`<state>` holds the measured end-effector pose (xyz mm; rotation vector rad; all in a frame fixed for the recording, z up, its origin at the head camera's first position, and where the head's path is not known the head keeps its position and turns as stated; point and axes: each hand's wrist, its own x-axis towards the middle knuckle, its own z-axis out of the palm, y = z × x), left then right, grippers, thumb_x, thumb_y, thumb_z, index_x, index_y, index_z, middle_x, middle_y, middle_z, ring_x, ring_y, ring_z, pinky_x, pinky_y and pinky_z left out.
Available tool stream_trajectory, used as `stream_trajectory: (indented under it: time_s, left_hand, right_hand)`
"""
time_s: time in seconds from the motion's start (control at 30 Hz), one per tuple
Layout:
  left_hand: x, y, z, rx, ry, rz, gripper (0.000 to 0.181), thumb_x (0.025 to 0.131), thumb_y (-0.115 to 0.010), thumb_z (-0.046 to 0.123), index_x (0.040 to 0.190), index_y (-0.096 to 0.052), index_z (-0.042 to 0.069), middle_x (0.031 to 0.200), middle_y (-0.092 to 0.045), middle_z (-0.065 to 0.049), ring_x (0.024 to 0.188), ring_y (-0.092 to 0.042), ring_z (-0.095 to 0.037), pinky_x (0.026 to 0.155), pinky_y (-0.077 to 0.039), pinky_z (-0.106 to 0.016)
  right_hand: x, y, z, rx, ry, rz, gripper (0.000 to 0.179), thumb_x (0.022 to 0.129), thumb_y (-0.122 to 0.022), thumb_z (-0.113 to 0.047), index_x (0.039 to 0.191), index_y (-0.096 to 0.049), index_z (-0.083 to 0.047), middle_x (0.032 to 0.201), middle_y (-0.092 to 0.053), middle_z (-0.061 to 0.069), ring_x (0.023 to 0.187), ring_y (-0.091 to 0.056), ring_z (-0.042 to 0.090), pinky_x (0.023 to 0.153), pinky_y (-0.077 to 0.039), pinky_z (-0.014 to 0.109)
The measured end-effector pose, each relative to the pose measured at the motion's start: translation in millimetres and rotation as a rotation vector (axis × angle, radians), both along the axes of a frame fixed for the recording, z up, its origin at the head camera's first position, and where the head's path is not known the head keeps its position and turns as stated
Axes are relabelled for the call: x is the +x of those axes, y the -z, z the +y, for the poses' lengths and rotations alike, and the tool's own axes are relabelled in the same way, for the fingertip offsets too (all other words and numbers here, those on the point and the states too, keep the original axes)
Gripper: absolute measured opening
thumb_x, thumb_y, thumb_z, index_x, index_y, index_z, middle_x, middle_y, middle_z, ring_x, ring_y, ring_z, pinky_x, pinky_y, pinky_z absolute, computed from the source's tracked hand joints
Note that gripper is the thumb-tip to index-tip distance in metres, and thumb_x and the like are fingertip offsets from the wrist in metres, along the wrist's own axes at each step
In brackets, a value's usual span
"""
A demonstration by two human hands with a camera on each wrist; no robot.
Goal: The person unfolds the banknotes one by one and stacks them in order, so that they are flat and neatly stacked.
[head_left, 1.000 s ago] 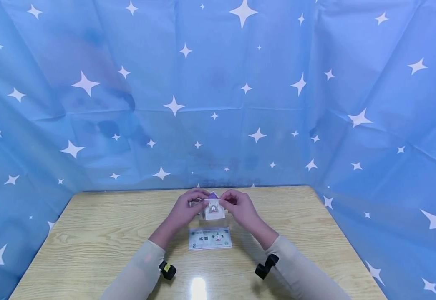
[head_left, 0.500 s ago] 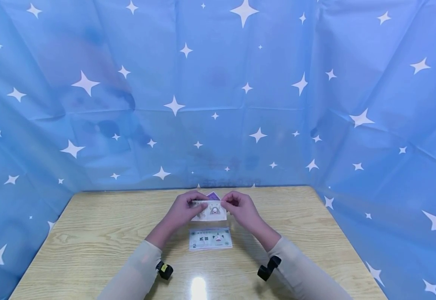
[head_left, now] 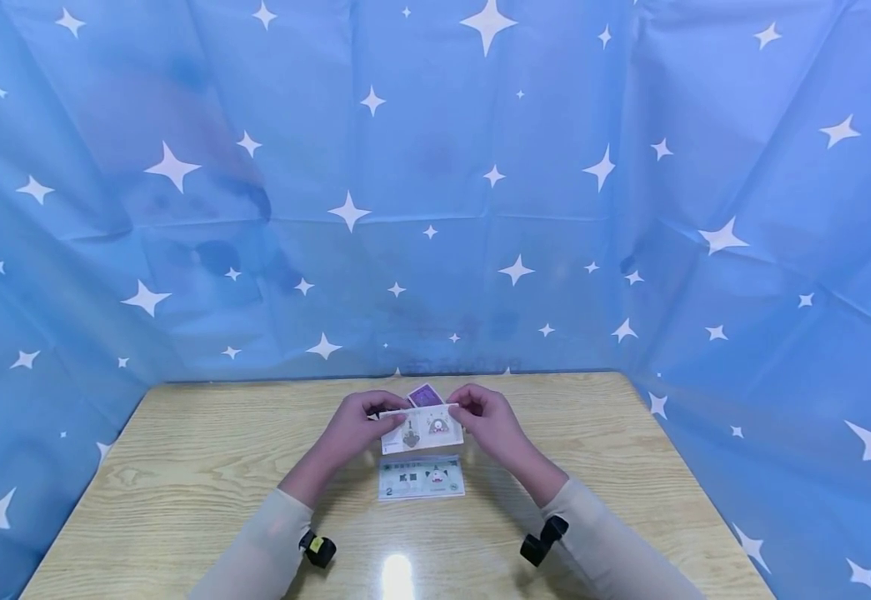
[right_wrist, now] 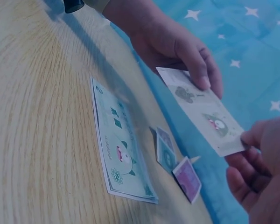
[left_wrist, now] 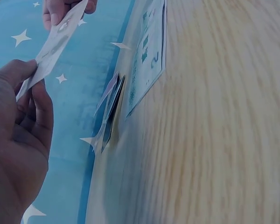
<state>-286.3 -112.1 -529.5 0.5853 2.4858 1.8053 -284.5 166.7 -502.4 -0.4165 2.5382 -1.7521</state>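
Where the head view took in both hands, the pale rectangular note of thin printed paper [head_left: 426, 431] was suspended between the left hand [head_left: 354, 425] and the right hand [head_left: 493, 423], above the light wood-grained table [head_left: 180, 492]. A green-and-white rectangular paper note [head_left: 421, 482] marked 2 lay flat on the nearer side; a purple rectangular card with a white border [head_left: 425, 396] showed just beyond.

In the left wrist view, the left grip was narrow: the thumb pressed one face of the pale note near its end, with fingers behind. The sheet spanned the hands almost flat, so it was judged very light and moderately stiff under slight tension.

In the right wrist view, the right grip was a narrow pinch at the opposite end, close to a corner. A teal rectangular paper piece [right_wrist: 166, 157] lay beside the purple card. The pale note appeared liable to crease or tear; its short ends, thumb on the printed face, were judged the best holding points, without pulling.
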Motion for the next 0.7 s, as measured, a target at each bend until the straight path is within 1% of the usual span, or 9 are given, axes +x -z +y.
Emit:
stream_trajectory:
  time_s: [0.1, 0.17, 0.33, 0.5, 0.6, 0.7]
  left_hand:
    - [1.9, -0.8, -2.7, -0.007, 0.001, 0.012, 0.021, 0.102, -0.081, 0.016, 0.123, -0.083, 0.010, 0.119, -0.080, 0.000, 0.096, -0.066, -0.021, 0.077, -0.053, -0.030]
    - [2.7, -1.9, -3.4, -0.012, 0.001, 0.015, 0.022, 0.102, -0.082, 0.015, 0.123, -0.083, 0.009, 0.116, -0.080, 0.001, 0.092, -0.064, -0.021, 0.074, -0.052, -0.028]
    - [4.4, -2.6, -2.4, -0.013, -0.006, 0.006, 0.020, 0.101, -0.082, 0.012, 0.121, -0.084, 0.009, 0.114, -0.080, 0.001, 0.089, -0.063, -0.020, 0.072, -0.051, -0.026]
    - [6.9, -3.6, -1.6, -0.021, -0.012, -0.004, 0.020, 0.100, -0.082, 0.010, 0.119, -0.084, 0.008, 0.113, -0.080, 0.000, 0.088, -0.063, -0.020, 0.071, -0.051, -0.026]
    - [8.5, -4.1, -1.2, -0.033, 0.005, -0.018, 0.021, 0.100, -0.082, 0.010, 0.120, -0.084, 0.007, 0.114, -0.079, 0.000, 0.088, -0.063, -0.020, 0.070, -0.052, -0.026]
    - [10.0, -5.0, -1.2, -0.050, 0.026, -0.023, 0.019, 0.101, -0.081, 0.010, 0.120, -0.084, 0.009, 0.115, -0.079, -0.001, 0.089, -0.064, -0.020, 0.071, -0.053, -0.028]
  right_hand:
    - [0.1, 2.1, 1.8, -0.003, -0.007, -0.003, 0.008, 0.106, -0.074, -0.005, 0.111, -0.079, -0.010, 0.092, -0.067, 0.005, 0.077, -0.055, 0.020, 0.066, -0.047, 0.026]
    - [0.3, 2.8, 2.5, -0.002, -0.013, -0.006, 0.008, 0.106, -0.074, -0.005, 0.110, -0.079, -0.009, 0.092, -0.067, 0.004, 0.078, -0.056, 0.019, 0.067, -0.047, 0.026]
    - [2.9, 3.2, 5.2, 0.000, -0.030, -0.018, 0.008, 0.105, -0.074, -0.005, 0.110, -0.079, -0.009, 0.093, -0.069, 0.005, 0.079, -0.057, 0.020, 0.067, -0.049, 0.026]
    - [4.2, 4.0, 5.5, 0.026, -0.032, -0.023, 0.007, 0.104, -0.075, -0.005, 0.109, -0.078, -0.008, 0.093, -0.070, 0.005, 0.080, -0.058, 0.020, 0.067, -0.049, 0.026]
    - [6.2, 3.8, 4.9, 0.058, -0.023, -0.022, 0.006, 0.103, -0.076, -0.005, 0.108, -0.078, -0.007, 0.090, -0.070, 0.004, 0.078, -0.058, 0.019, 0.066, -0.048, 0.025]
    - [9.3, 3.9, 5.0, 0.088, -0.019, -0.013, 0.005, 0.102, -0.077, -0.004, 0.106, -0.077, -0.006, 0.087, -0.069, 0.003, 0.076, -0.058, 0.018, 0.065, -0.048, 0.025]
